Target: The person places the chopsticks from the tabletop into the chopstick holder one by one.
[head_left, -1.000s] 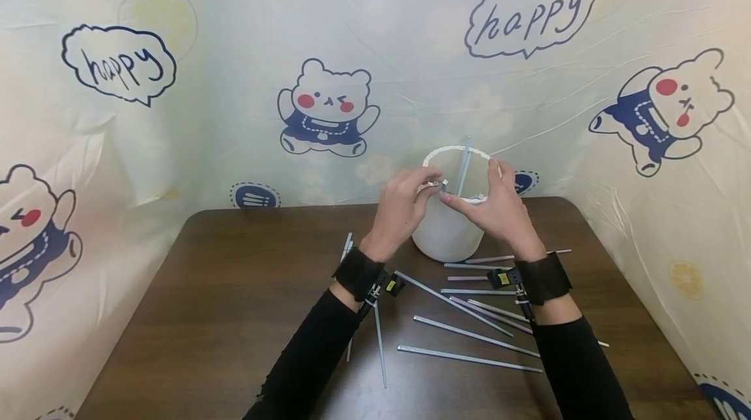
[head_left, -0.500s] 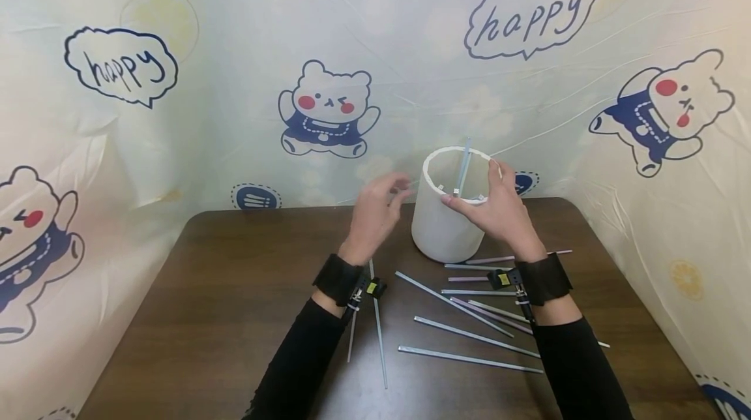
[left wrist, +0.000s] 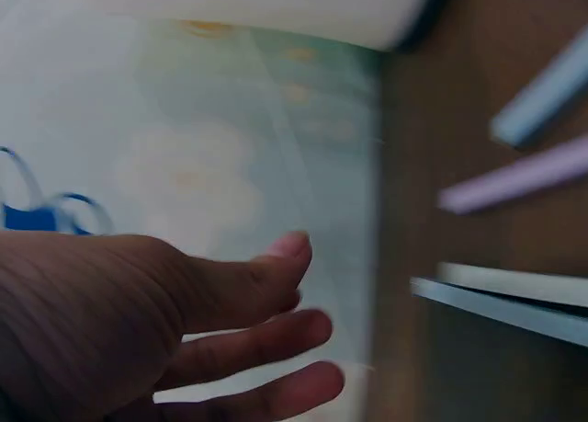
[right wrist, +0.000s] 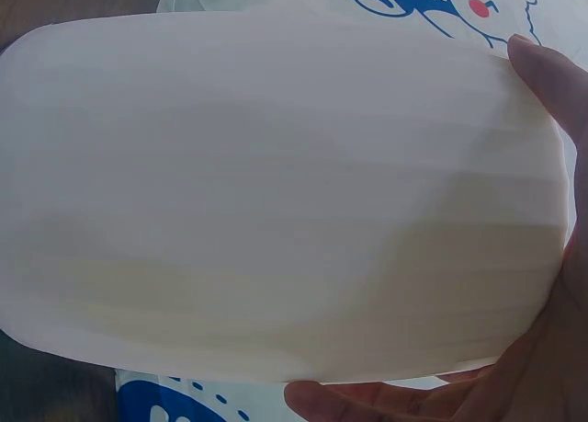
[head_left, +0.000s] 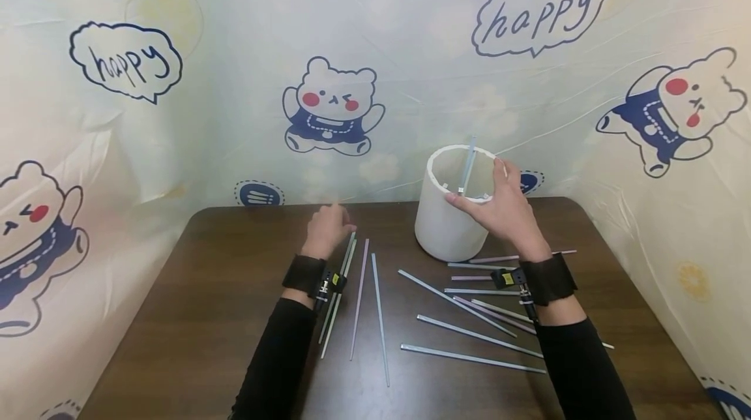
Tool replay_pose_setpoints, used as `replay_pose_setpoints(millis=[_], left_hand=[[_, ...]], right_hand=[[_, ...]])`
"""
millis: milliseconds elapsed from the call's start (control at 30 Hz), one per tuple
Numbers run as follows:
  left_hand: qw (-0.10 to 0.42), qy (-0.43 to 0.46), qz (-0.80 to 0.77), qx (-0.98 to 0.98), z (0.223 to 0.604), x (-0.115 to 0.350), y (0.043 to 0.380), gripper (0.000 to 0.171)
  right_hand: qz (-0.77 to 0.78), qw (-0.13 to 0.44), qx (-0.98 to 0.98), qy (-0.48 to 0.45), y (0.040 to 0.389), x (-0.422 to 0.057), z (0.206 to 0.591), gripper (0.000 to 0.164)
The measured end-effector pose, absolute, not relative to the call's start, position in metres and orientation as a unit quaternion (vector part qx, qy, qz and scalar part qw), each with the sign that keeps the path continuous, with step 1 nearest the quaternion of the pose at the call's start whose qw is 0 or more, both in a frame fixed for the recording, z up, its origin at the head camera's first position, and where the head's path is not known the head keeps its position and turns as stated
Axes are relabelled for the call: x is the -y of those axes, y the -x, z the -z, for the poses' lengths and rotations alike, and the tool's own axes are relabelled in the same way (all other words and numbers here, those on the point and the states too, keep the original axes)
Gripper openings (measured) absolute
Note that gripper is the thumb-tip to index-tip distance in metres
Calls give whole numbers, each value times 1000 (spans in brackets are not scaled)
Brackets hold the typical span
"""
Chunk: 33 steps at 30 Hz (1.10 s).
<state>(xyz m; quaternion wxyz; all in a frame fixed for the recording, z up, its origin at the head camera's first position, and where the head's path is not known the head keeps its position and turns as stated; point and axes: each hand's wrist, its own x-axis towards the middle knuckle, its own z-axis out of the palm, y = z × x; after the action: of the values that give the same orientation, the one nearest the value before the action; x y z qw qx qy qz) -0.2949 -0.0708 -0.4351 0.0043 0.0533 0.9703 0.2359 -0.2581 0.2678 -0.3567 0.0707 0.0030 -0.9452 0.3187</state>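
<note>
My right hand [head_left: 506,208] grips the rim of a white round bin [head_left: 447,227], thumb at the near side and fingers at the right. A pale blue stick [head_left: 468,165] stands tilted in it, its top above the rim. The right wrist view shows the bin's smooth wall [right wrist: 276,192] between thumb and fingers. My left hand [head_left: 327,229] hovers near the table's back edge, beside the far ends of several thin sticks. In the left wrist view its fingers stretch out, holding nothing; a purple stick [left wrist: 514,176] and a white stick [left wrist: 514,282] lie apart from the fingertips.
On the brown table [head_left: 223,289], a purple stick [head_left: 360,299] and a blue stick [head_left: 380,319] lie lengthwise at centre. Several more, including a front blue stick [head_left: 472,358], fan out below the right forearm. A printed curtain [head_left: 235,113] hangs close behind the table.
My left hand has left the bin's rim and moved left and down toward the sticks. The blue stick now leans inside the bin, let go. My right hand stays on the rim.
</note>
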Motion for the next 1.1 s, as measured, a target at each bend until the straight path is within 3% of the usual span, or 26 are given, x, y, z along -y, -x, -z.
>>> replay_pose_setpoints(millis=[100,400,700,1100], left_hand=[[19,-24,-223,-974,455,69,298,20],[36,32,-247,-968,483,55,305,50],[24,93,-265,-959,489,41,309,23],[-87,48,-251,-963,485,51,302,13]], right_hand=[[-320,71,945,-3,258,-268,356,126],[-319,74,945,-3,258,-270,358,127],[-317,74,945,-1,258,-269,359,127],[-318,77,945,0,259,-270,359,126]])
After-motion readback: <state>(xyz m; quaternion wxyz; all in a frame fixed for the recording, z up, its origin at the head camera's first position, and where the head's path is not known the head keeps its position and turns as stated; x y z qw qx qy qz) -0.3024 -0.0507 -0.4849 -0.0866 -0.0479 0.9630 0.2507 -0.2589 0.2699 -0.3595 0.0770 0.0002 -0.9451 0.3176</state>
